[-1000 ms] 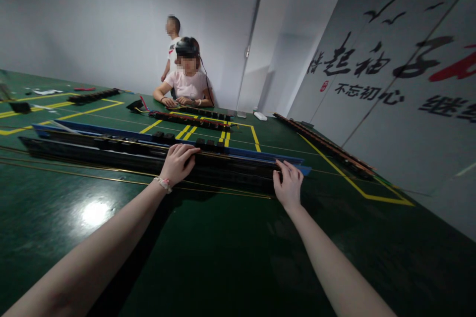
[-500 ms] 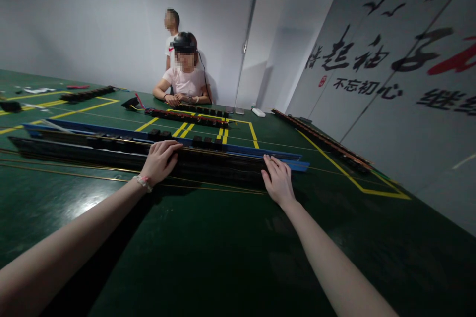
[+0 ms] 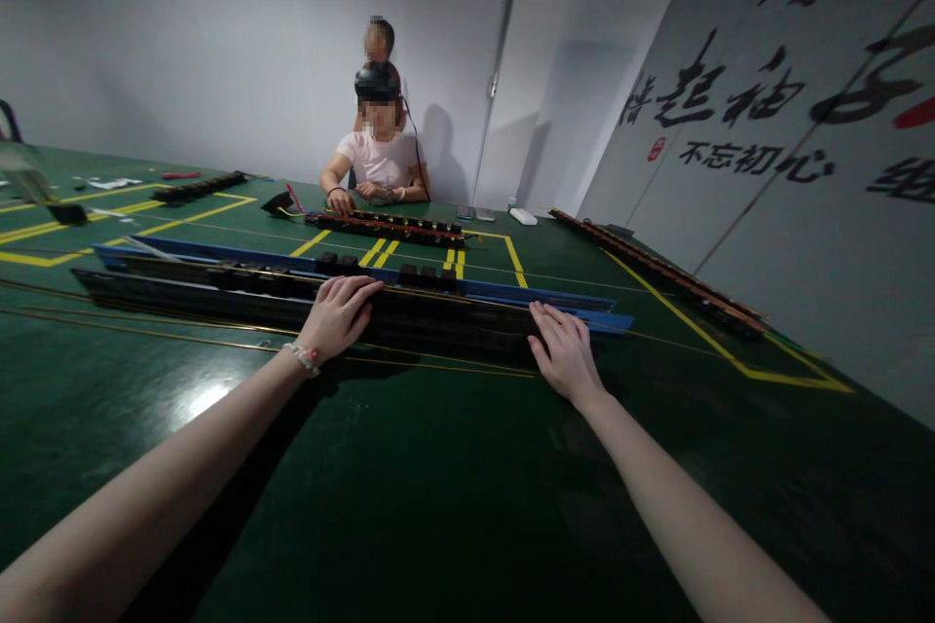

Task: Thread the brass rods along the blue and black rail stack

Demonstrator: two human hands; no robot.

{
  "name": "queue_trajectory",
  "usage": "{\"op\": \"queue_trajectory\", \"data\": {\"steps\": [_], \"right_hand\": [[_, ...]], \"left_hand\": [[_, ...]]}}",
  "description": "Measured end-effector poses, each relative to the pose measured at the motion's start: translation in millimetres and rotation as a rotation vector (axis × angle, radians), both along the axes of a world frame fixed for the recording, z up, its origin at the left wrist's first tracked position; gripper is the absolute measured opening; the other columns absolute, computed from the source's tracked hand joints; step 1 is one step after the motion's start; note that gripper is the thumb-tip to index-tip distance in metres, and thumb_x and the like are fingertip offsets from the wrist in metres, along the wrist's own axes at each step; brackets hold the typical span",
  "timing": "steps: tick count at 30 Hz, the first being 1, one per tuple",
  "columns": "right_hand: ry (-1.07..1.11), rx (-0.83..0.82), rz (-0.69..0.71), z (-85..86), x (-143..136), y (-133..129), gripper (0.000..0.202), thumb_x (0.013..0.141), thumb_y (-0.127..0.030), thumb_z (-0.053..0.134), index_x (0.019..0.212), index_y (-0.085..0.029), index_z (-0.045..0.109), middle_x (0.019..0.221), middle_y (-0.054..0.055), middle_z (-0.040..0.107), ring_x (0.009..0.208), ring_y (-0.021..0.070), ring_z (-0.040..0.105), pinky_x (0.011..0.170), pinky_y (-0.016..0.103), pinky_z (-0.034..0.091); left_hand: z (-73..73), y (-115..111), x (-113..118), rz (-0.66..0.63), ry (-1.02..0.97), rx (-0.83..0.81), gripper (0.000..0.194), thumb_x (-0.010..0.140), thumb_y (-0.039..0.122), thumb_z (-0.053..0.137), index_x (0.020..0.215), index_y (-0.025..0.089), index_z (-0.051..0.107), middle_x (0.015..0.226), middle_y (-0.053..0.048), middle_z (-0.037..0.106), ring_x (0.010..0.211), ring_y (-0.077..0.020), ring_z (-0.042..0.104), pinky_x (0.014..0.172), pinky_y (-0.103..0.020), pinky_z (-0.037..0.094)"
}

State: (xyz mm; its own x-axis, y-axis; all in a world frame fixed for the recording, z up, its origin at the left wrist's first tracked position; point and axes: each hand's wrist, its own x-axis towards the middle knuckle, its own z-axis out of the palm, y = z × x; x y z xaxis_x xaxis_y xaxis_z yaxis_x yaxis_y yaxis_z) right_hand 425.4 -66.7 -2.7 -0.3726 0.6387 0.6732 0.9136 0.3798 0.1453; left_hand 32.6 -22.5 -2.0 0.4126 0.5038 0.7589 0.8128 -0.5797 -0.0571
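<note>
A long black channel-like strip [image 3: 453,323] lies across the table in front of me. My left hand [image 3: 336,319] lies over its upper edge near the middle, fingers bent over the top and thumb on the near side. Farther right, my right hand [image 3: 566,350] holds the strip's edge in a similar way. Behind the black strip runs a long blue strip [image 3: 511,293]. Several small black blocks [image 3: 428,274] sit along the two strips. Thin brass-coloured rods [image 3: 182,335] extend along the near side, passing by my left wrist.
Across the green table [image 3: 438,496] a person [image 3: 380,161] in a headset touches a black strip with red wiring [image 3: 387,230]; another person stands behind. A brown-and-black strip [image 3: 657,268] lies at the right. Yellow tape [image 3: 517,263] marks the table. A blurred arm [image 3: 33,177] reaches in at far left.
The view has shifted, so everything appears farther right. Both my hands stay on the black strip. The seated person's hand has moved onto their strip, and an arm has appeared at far left.
</note>
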Motion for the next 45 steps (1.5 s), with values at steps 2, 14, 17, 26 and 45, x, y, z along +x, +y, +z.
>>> {"op": "queue_trajectory", "data": {"steps": [2,14,17,26,45], "right_hand": [[0.009,0.005,-0.014,-1.5,0,1,0.049,0.096,-0.031,0.035,0.143,-0.018,0.038,0.133,0.008,0.057,0.127,0.0226,0.045,0.106,0.044,0.026],[0.287,0.181,-0.163,-11.2,17,14,0.037,0.093,-0.031,0.038,0.116,-0.019,0.063,0.101,0.011,0.067,0.105,0.024,0.055,0.103,0.048,0.027],[0.259,0.163,-0.11,-9.3,15,12,0.037,0.093,-0.031,0.038,0.12,-0.019,0.06,0.106,0.011,0.066,0.109,0.0239,0.054,0.103,0.046,0.028],[0.145,0.118,-0.054,-4.3,7,7,0.042,0.093,-0.032,0.038,0.129,-0.015,0.054,0.118,0.014,0.063,0.117,0.0251,0.052,0.102,0.044,0.031],[0.178,0.179,-0.118,-4.2,16,11,0.034,0.093,-0.029,0.04,0.111,-0.018,0.066,0.101,0.009,0.07,0.101,0.0217,0.059,0.099,0.042,0.032]], "left_hand": [[0.4,0,0,0.006,-0.013,0.004,0.042,0.089,0.024,0.04,0.13,0.024,0.049,0.121,-0.009,0.057,0.111,-0.0243,0.051,0.1,-0.044,0.035],[1.8,4,-24,0.057,-0.062,0.006,0.037,0.088,0.025,0.042,0.122,0.024,0.056,0.118,-0.008,0.058,0.11,-0.0238,0.052,0.094,-0.041,0.039],[1.9,4,-27,0.069,-0.06,0.0,0.037,0.088,0.025,0.041,0.122,0.023,0.055,0.118,-0.008,0.059,0.108,-0.0235,0.054,0.094,-0.041,0.039],[1.3,5,-31,0.081,-0.09,0.021,0.036,0.088,0.025,0.041,0.12,0.023,0.056,0.116,-0.008,0.06,0.108,-0.0234,0.054,0.095,-0.042,0.038],[0.7,5,-83,0.259,-0.22,0.111,0.026,0.088,0.027,0.044,0.104,0.023,0.064,0.106,-0.005,0.066,0.101,-0.0228,0.056,0.096,-0.042,0.033]]}}
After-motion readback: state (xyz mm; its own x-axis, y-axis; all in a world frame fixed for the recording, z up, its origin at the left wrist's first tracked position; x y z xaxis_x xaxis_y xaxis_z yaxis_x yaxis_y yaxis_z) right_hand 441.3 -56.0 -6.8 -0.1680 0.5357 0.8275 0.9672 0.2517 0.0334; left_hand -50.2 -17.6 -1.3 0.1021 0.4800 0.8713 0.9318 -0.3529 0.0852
